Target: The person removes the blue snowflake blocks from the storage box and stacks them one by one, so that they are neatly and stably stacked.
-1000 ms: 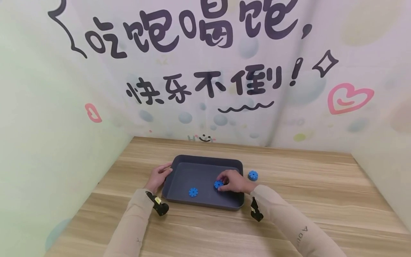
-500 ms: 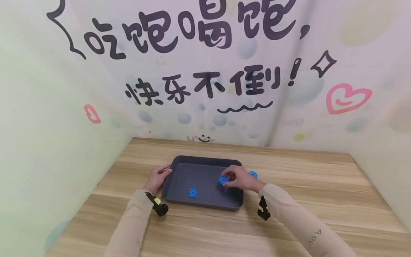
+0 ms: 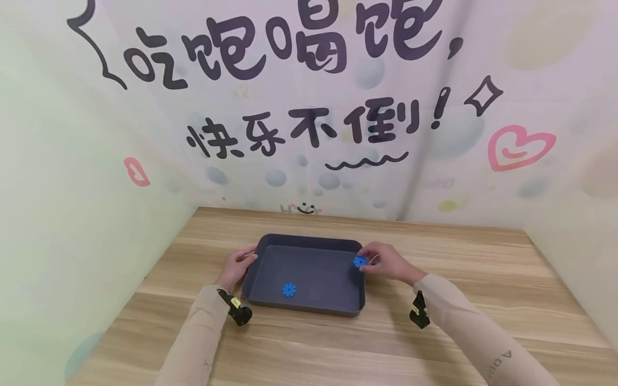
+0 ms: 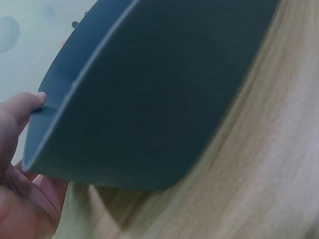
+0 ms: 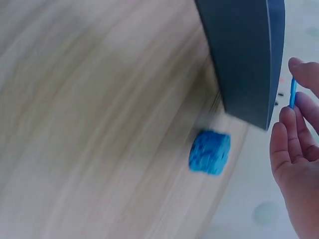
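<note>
A dark blue-grey rectangular tray sits on the wooden table. My left hand grips its left end, and in the left wrist view the thumb lies over the rim. One blue notched disc lies flat on the tray floor, left of the middle near the front wall. Between thumb and fingers my right hand pinches another blue notched disc at the tray's right rim. The right wrist view shows this disc edge-on, above the rim. There, a short stack of blue discs stands on the table outside the tray.
A wooden table spreads around the tray on all sides. Behind it rises a white printed backdrop with large dark characters. Pale side walls stand left and right. In the head view, the right hand covers the stack of discs.
My right hand has lifted the pinched disc from over the tray floor and moved right to the rim. The left hand, tray and lying disc have stayed put.
</note>
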Available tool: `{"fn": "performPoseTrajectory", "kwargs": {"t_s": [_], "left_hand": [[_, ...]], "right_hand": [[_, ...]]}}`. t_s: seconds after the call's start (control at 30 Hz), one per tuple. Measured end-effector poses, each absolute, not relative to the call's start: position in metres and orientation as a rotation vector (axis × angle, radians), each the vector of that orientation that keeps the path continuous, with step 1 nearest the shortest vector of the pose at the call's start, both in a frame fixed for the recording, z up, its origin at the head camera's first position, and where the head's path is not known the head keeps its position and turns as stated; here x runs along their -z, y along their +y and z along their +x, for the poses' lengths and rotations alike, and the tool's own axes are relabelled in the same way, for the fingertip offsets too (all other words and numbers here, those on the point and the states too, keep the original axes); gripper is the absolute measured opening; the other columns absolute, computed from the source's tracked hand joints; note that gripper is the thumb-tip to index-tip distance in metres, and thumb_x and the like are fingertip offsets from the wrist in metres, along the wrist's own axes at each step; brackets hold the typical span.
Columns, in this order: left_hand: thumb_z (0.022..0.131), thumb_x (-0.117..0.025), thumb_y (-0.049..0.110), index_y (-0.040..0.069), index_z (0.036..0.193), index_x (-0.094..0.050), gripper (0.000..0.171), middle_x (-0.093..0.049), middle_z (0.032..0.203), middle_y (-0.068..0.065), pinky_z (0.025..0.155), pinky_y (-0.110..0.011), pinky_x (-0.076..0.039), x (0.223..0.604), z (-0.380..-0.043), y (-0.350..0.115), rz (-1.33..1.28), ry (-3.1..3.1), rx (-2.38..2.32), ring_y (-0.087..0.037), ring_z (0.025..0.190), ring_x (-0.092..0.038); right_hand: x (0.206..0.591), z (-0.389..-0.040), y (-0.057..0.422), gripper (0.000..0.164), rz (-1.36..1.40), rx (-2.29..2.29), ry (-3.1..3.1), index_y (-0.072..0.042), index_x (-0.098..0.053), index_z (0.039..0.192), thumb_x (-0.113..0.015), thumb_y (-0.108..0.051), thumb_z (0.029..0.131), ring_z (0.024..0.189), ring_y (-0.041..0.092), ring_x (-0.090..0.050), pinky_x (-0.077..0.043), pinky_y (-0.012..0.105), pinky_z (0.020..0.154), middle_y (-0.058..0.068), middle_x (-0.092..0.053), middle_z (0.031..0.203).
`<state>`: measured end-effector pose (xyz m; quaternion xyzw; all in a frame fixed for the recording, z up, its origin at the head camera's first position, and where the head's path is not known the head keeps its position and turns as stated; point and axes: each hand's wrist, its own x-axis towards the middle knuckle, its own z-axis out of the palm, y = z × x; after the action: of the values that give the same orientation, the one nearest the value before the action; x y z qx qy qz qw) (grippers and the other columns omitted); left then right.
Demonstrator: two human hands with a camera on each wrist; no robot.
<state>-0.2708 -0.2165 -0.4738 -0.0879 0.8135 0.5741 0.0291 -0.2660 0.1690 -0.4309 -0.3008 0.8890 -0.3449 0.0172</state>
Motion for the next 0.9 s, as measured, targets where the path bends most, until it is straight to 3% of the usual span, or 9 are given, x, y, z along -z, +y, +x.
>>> {"fn": "performPoseTrajectory", "kwargs": {"t_s": [0.63,0.9], "left_hand": [[0.087,-0.054,0.016,0.008,0.126,-0.050,0.039,-0.053,0.115,-0.020,0.083,-0.036,-0.041,0.474,-0.272,-0.217,-0.285,2.494,-1.775,-0.027,0.103,-0.051],[0.087,-0.055,0.017,0.008,0.125,-0.051,0.039,-0.053,0.114,-0.020,0.084,-0.036,-0.040,0.474,-0.272,-0.217,-0.306,2.500,-1.770,-0.028,0.102,-0.051]], "right_hand": [[0.452,-0.279,0.204,0.031,-0.703,1.119,2.850,0.008,-0.060,0.098,-0.070,-0.004,0.072,0.078,0.026,-0.057,-0.048,0.035,0.067,0.015,-0.060,0.088],[0.460,-0.282,0.206,0.032,-0.613,1.100,2.868,0.007,-0.061,0.100,-0.070,-0.007,0.072,0.078,0.023,-0.055,-0.047,0.031,0.065,0.012,-0.058,0.089]]}}
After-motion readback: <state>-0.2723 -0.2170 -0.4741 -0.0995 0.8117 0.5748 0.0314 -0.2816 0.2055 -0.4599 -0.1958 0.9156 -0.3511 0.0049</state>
